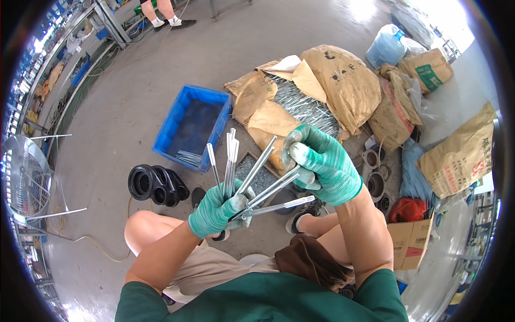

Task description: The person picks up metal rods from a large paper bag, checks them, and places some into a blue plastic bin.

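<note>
Several slim metal rods (229, 161) fan out from my left hand (214, 210), which is closed around their lower ends. Both hands wear green gloves with greyish fingertips. My right hand (324, 163) is closed in a pinch just right of the fan, and the tips of two rods reach its lower fingers. Whatever sits between its thumb and forefinger is hidden. Below the rods, on the floor, a shallow tray (245, 159) holds small metal parts. Beyond it, more loose rods (306, 107) fill a torn brown paper sack (340, 80).
A blue crate (162, 129) with some rods in one corner stands ahead left. Black ring-shaped parts (144, 182) lie nearer. A standing fan (24, 172) is at far left. Sacks (458, 155), a water jug (386, 47) and a cardboard box (407, 244) line the right. Another person's legs (161, 12) show far off.
</note>
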A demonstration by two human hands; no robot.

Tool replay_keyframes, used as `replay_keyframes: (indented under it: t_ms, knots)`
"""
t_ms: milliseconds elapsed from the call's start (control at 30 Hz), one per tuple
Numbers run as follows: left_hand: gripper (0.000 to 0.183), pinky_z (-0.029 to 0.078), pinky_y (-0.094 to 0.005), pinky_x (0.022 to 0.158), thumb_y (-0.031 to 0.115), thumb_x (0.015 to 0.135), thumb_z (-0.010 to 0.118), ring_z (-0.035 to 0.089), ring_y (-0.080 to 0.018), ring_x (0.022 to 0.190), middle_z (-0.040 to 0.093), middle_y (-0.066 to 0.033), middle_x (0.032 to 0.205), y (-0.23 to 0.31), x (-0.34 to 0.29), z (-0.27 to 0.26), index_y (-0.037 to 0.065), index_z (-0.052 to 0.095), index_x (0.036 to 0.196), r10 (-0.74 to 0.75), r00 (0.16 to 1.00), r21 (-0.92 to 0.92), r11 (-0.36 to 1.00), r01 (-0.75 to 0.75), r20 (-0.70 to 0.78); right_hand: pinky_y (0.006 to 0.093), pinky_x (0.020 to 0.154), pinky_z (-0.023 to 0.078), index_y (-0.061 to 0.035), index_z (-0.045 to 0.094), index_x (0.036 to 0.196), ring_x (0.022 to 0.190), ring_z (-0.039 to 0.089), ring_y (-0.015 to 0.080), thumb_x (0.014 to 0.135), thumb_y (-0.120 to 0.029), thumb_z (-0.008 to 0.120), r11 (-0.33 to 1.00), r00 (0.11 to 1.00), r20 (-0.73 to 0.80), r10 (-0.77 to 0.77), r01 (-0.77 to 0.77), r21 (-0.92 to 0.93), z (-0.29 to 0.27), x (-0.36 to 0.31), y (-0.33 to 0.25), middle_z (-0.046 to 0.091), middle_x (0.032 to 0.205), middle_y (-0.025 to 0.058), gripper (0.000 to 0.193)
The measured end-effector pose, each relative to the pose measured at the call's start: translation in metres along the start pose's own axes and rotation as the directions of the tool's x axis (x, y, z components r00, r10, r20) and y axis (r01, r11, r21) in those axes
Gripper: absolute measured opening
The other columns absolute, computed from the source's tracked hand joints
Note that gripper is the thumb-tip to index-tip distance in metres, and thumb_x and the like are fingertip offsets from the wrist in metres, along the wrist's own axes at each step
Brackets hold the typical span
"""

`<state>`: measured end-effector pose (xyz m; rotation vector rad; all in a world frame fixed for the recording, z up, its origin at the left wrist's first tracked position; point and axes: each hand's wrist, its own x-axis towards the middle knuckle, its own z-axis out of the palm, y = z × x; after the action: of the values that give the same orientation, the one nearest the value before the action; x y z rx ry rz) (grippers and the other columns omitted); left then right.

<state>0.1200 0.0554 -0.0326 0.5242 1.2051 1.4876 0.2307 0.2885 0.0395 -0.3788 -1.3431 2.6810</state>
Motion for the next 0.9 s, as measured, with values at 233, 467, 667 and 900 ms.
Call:
replay_keyframes:
  t_ms: [233,467,667,900]
  knots:
    - [0.034,0.040,-0.0215,0.048,0.032,0.096,0.064,0.058,-0.0096,0.058,0.063,-0.0039,0.074,-0.008,0.000,-0.001,0.010,0.049,0.118,0.078,0.994,-0.047,0.996,-0.082,-0.082,0.0185,0.046,0.034,-0.0056,0.058,0.107,0.055,0.046,0.0057,0.095,-0.016,0.066,0.998,0.999,0.018,0.027,-0.028,0.051,-0.004,0.004,0.001,0.064,0.086,0.0071,0.018]
    - [0.027,0.051,-0.0287,0.057,0.026,0.097,0.063,0.065,-0.0160,0.066,0.065,-0.0063,0.079,-0.007,-0.005,-0.007,0.007,0.055,0.113,0.021,0.999,0.000,1.000,-0.021,-0.050,0.0177,0.048,0.035,-0.0046,0.058,0.108,0.056,0.046,0.0047,0.095,-0.019,0.066,0.998,0.997,0.045,0.060,-0.060,0.009,-0.003,0.002,0.000,0.064,0.087,0.0050,0.021]
    - [0.025,0.051,-0.0273,0.061,0.020,0.098,0.061,0.060,-0.0108,0.071,0.063,-0.0031,0.086,-0.010,-0.006,0.001,0.006,0.052,0.117,0.093,0.988,-0.090,0.991,-0.104,-0.120,0.0179,0.045,0.034,-0.0063,0.057,0.109,0.056,0.047,0.0046,0.095,-0.019,0.065,0.998,0.997,0.023,0.070,-0.070,-0.009,-0.002,0.002,0.003,0.063,0.085,0.0038,0.021]
    - [0.021,0.051,-0.0273,0.067,0.017,0.098,0.060,0.059,-0.0091,0.077,0.062,-0.0009,0.086,-0.012,-0.004,-0.001,0.004,0.054,0.113,0.167,0.979,0.087,0.984,-0.157,-0.116,0.0175,0.043,0.033,-0.0054,0.056,0.110,0.052,0.047,0.0052,0.094,-0.018,0.066,0.996,0.996,-0.010,0.093,-0.093,0.001,0.000,0.004,0.001,0.062,0.082,0.0046,0.023]
